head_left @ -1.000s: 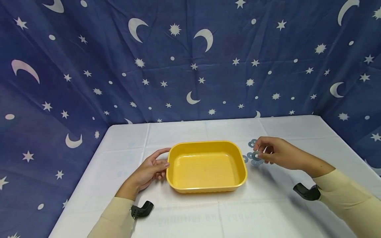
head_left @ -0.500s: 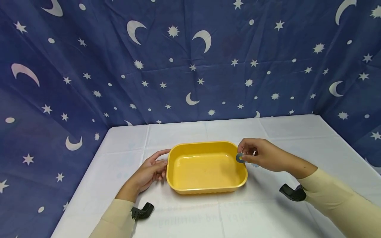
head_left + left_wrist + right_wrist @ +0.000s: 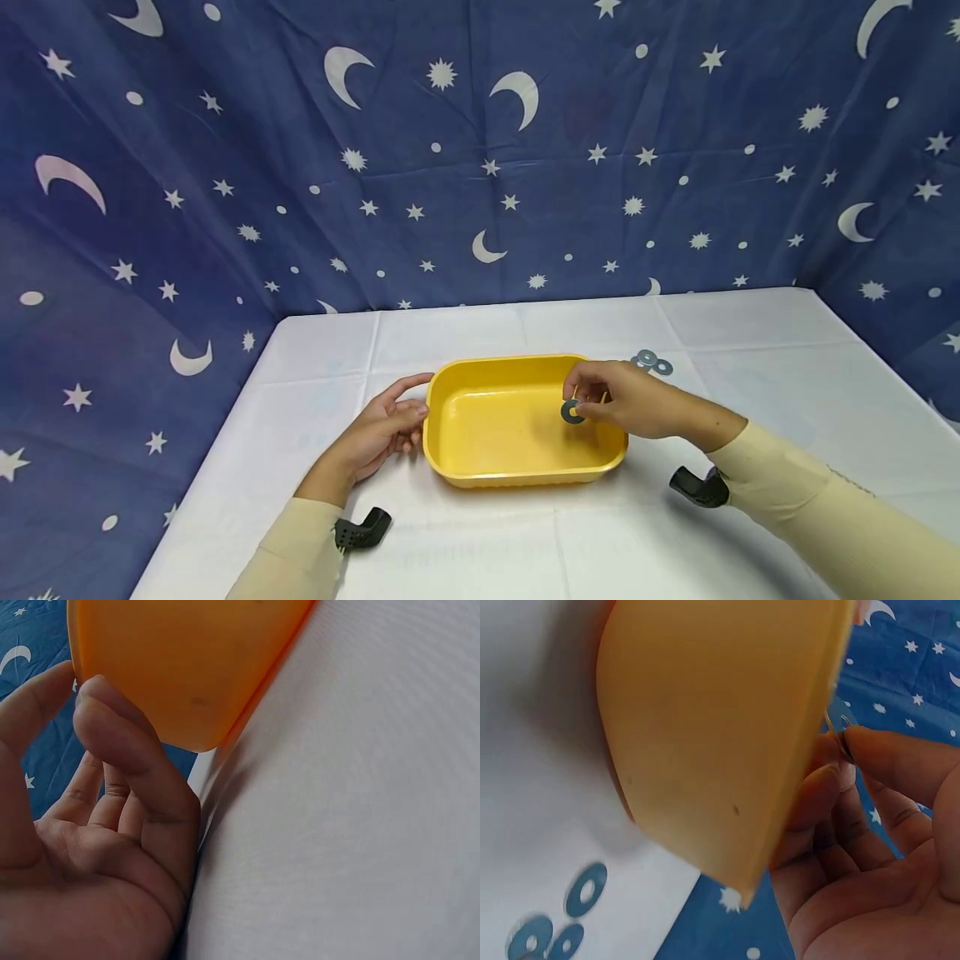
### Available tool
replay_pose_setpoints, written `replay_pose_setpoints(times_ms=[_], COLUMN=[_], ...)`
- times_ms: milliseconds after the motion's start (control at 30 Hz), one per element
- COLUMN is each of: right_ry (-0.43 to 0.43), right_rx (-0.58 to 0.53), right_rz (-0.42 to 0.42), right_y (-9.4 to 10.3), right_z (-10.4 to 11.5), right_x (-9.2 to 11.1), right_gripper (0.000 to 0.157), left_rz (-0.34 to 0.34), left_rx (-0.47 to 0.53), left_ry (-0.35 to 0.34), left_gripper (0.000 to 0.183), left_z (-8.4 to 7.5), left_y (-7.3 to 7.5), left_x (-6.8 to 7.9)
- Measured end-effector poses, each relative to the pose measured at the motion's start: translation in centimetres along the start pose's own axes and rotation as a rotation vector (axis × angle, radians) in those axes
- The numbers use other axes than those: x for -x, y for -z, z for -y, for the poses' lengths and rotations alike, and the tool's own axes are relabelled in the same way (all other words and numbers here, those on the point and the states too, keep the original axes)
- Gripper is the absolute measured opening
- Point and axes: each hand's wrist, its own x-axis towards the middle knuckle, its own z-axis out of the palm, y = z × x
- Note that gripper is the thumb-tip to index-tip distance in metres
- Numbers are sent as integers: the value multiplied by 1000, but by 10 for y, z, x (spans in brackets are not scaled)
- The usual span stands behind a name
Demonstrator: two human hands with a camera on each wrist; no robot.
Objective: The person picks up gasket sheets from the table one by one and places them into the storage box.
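Observation:
A shallow yellow tray [image 3: 495, 421] stands on the white-covered table. At its left end my left hand [image 3: 372, 433] touches the rim with thumb and index fingertips, the other fingers loosely bent; the left wrist view shows the same hand [image 3: 97, 817] against the tray's outer wall [image 3: 172, 667]. Over the right part of the tray, my right hand [image 3: 637, 400] pinches a flat grey metal washer [image 3: 572, 412] between thumb and fingers. In the right wrist view, the tray wall [image 3: 712, 735] partly hides the right hand [image 3: 877, 840].
Several loose washers [image 3: 647, 358] lie on the white tablecloth [image 3: 480, 542] right of the tray, partly hidden behind the right hand. In the right wrist view a washer [image 3: 586, 889] lies near the tray. A blue moon-and-star cloth [image 3: 420, 167] hangs behind the table.
My right hand has carried the washer leftward from the group on the table, across the tray's right rim, to above its inside. The left hand stays at the rim.

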Motion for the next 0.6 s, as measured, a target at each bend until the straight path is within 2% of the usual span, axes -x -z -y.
replay_pose_setpoints(times_ms=[300,600], right_ry=[48,93], right_rx=[-30,29], right_rz=[40,52], right_y=[-21,-33], right_z=[-4,-5], right_x=[-16,-26], right_gripper=[18,12], left_rz=[2,-10], left_rx=[-19,-51], left_ry=[-8,-6], left_gripper=[61,61], left_z=[1,-2], left_y=[-1,-2], left_x=[-1,0])
